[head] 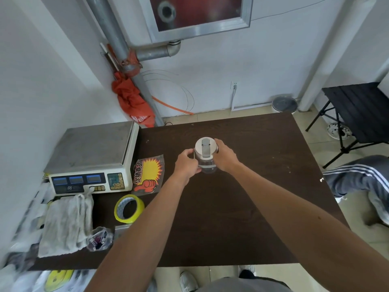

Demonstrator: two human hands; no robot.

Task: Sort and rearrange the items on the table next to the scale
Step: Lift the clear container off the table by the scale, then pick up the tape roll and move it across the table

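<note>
A clear bottle with a white and grey lid [205, 151] stands upright on the dark brown table [252, 186], near its middle. My left hand [187, 164] grips its left side and my right hand [225, 157] grips its right side. The electronic scale [92, 157] sits at the table's left edge. Beside it lie a yellow and red promotional sticker [147, 174], a roll of yellow tape [128, 208], a whitish cloth [67, 224] and a small clear bag with dark contents [99, 239].
Plastic bags [31, 218] crowd the table's left front corner. A black folding table [357, 110] stands at the right, and another person's legs in striped grey trousers [357, 178] are by the table's right edge. A grey pipe [134, 66] runs along the wall behind.
</note>
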